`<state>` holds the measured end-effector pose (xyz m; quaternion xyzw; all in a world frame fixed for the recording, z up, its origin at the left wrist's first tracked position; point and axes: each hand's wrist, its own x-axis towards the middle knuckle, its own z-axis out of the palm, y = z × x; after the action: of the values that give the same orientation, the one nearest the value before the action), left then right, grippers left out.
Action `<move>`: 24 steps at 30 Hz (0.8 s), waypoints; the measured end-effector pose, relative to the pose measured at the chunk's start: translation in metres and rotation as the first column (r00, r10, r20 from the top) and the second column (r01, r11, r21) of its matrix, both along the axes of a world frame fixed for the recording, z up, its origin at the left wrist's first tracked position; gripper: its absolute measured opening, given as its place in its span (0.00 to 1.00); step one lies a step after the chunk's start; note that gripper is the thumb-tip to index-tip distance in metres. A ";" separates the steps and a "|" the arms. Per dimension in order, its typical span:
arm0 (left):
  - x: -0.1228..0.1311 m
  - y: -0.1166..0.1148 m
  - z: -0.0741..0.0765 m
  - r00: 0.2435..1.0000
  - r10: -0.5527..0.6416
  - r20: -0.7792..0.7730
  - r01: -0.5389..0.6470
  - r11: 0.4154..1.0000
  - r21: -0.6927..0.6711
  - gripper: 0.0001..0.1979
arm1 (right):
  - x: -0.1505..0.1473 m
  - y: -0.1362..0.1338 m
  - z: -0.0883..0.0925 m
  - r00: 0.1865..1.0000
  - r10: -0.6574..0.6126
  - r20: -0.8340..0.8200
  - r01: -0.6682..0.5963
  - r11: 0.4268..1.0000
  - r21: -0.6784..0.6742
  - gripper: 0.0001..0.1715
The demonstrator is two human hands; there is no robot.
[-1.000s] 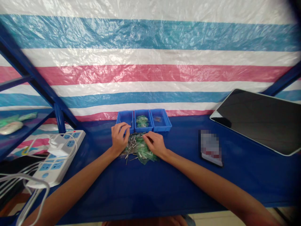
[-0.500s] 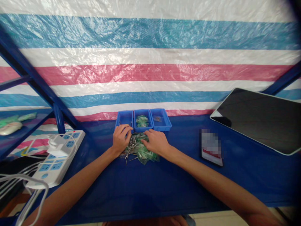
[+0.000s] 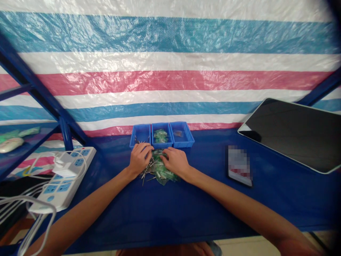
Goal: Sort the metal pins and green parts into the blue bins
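A heap of small green packets and thin metal pins (image 3: 157, 172) lies on the blue table (image 3: 186, 206) just in front of three small blue bins (image 3: 161, 135). My left hand (image 3: 140, 158) rests on the heap's left side, fingers curled down into the pins. On the heap's right side my right hand (image 3: 174, 161) has its fingers bent into the green packets. The left bin holds a few pins, the middle bin green packets, and the right bin a small item I cannot make out. What either hand holds is hidden.
A white power strip (image 3: 64, 177) with plugs and cables sits at the left. A phone (image 3: 238, 167) lies right of the heap, and a dark tablet (image 3: 295, 133) leans at the far right. A striped tarp (image 3: 170, 71) backs the table. A blue shelf frame (image 3: 29, 85) stands left.
Both hands have drawn closer together over the heap. The left hand has dropped from the left bin's edge onto the pins.
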<state>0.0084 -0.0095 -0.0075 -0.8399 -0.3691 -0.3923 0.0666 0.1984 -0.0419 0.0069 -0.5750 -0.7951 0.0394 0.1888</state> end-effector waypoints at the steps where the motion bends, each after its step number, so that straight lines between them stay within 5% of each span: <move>1: 0.000 0.000 0.000 1.000 0.000 0.012 0.000 1.000 -0.005 0.08 | 0.000 0.000 -0.001 1.000 0.003 -0.024 -0.003 1.000 0.019 0.12; 6: 0.001 0.001 -0.001 0.996 0.007 0.093 -0.006 1.000 -0.018 0.08 | 0.003 0.004 -0.011 0.970 0.048 -0.236 -0.021 0.993 0.119 0.12; 13: 0.000 -0.001 0.001 0.996 -0.032 0.082 0.035 0.999 -0.025 0.12 | 0.005 0.006 -0.022 0.825 0.095 -0.557 0.044 0.972 0.231 0.12; 24: 0.000 0.001 0.002 0.986 -0.152 0.069 0.156 0.985 -0.069 0.07 | 0.005 -0.001 -0.022 0.709 0.263 -0.655 -0.047 0.944 0.328 0.11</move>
<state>0.0081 -0.0088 -0.0060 -0.8550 -0.3192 -0.4087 -0.0069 0.2030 -0.0426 -0.0150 -0.4155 -0.7099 0.1506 0.5483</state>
